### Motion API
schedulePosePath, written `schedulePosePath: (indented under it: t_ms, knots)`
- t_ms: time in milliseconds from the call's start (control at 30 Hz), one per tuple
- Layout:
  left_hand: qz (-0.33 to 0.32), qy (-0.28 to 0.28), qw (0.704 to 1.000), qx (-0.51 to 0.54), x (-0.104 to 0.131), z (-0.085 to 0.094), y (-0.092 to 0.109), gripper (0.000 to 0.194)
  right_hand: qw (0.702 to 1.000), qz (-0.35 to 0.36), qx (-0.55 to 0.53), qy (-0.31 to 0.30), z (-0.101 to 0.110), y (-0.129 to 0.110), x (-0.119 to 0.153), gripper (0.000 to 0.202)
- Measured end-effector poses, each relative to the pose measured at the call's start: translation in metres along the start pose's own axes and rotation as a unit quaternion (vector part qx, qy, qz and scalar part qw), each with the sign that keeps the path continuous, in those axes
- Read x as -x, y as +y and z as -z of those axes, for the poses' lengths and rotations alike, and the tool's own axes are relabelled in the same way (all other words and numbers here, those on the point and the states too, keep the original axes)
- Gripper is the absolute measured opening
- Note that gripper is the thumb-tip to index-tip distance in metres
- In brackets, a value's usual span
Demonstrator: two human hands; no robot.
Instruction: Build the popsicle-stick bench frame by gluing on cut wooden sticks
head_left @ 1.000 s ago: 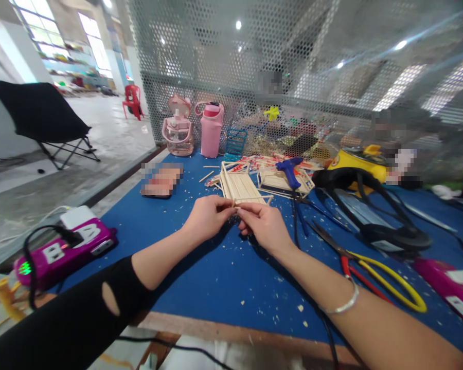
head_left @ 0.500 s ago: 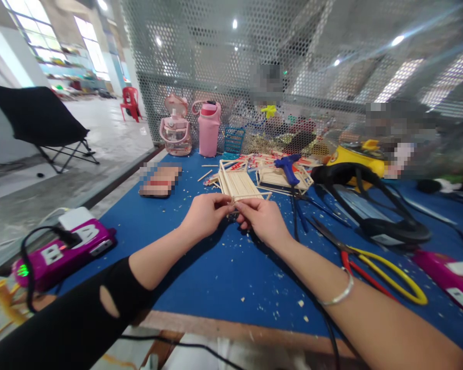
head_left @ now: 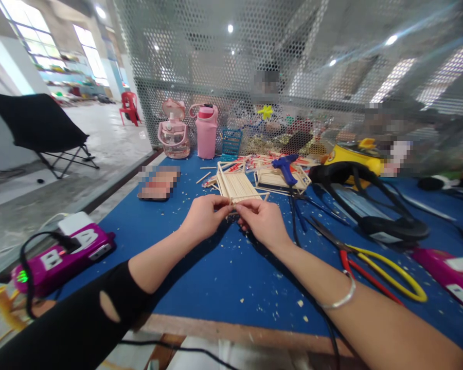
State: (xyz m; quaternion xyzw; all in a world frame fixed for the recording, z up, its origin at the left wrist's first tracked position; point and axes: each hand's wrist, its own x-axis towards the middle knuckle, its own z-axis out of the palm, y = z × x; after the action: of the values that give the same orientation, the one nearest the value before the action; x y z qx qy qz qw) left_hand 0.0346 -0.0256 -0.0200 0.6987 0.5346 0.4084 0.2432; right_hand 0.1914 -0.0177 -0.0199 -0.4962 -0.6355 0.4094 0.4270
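Note:
A small model of pale wooden sticks (head_left: 241,186) lies on the blue tabletop, with a slatted flat part and thin rails. At its near edge, my left hand (head_left: 206,216) pinches with thumb and forefinger. My right hand (head_left: 264,218) is closed in the same way, its fingertips almost meeting the left ones. Both pinch the model's near corner, and the fingers cover the exact spot. Behind and to the right, a blue glue gun (head_left: 286,168) rests across a second stick frame (head_left: 264,180). Loose sticks with red markings (head_left: 237,165) are scattered beyond.
Scissors with red and yellow handles (head_left: 389,272) and a black-strapped visor (head_left: 370,205) lie right. A purple power strip (head_left: 67,254) sits left, near a phone-like flat object (head_left: 160,183). A pink bottle (head_left: 206,133) stands before the perforated metal screen (head_left: 200,61).
Both hands stay at the model's near corner, with only a slight shift of the fingertips. The whole view has moved a little.

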Motion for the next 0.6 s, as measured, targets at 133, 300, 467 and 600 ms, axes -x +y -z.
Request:
schedulePosePath:
  t_ms: [133, 300, 467, 600]
  knots:
    - [-0.006, -0.005, 1.000, -0.008, 0.0002, 0.0005, 0.0002, 0.019, 1.000, 0.000, -0.004, -0.004, -0.0009, 0.0008, -0.0007, 0.022]
    - [-0.012, -0.001, 1.000, 0.006, 0.0003, -0.0001, -0.0006, 0.019, 1.000, 0.009, 0.005, -0.011, -0.0007, 0.0012, -0.0044, 0.023]
    - [-0.009, 0.008, 1.000, 0.003, 0.0003, -0.0009, -0.0011, 0.017, 1.000, 0.014, 0.008, -0.009, -0.0036, 0.0037, -0.0062, 0.020]
    - [-0.006, 0.005, 1.000, -0.025, -0.0003, -0.0003, -0.0001, 0.019, 1.000, 0.013, 0.015, -0.020, -0.0015, -0.0014, -0.0055, 0.020]
